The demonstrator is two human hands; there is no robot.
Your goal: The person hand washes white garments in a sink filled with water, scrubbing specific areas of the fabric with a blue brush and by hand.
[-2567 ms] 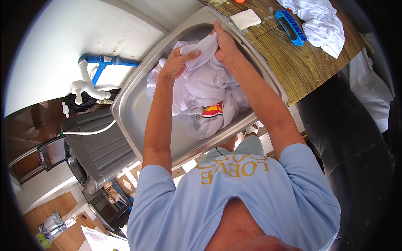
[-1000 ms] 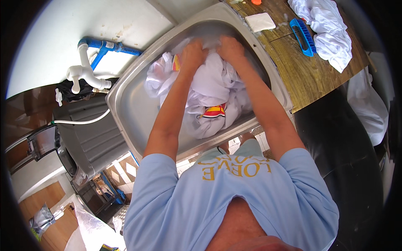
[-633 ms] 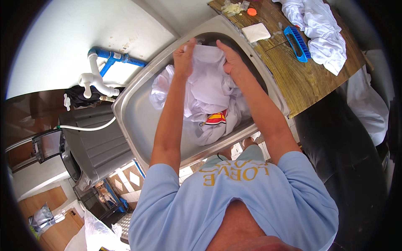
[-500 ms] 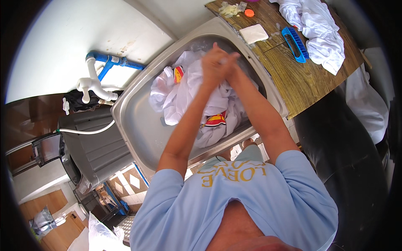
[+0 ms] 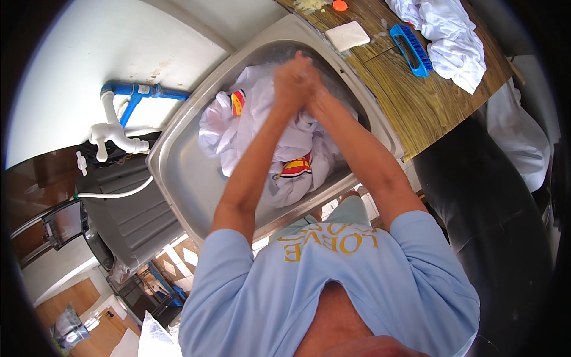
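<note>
A steel sink basin holds bunched wet white clothes with red-and-yellow patches. Over the far part of the pile, my left hand and my right hand are pressed together, fingers closed against each other. They are blurred by motion. White cloth lies right below and around them; whether a fold of it is caught between the palms is hidden.
A wooden counter to the right bears a cream soap bar, a blue brush, an orange cap and more white clothes. Left of the basin are a white tap on blue pipes and a grey machine.
The whole view has shifted, so basin and counter sit further left and slightly higher. My hands stay pressed together over the clothes, blurred in both frames.
</note>
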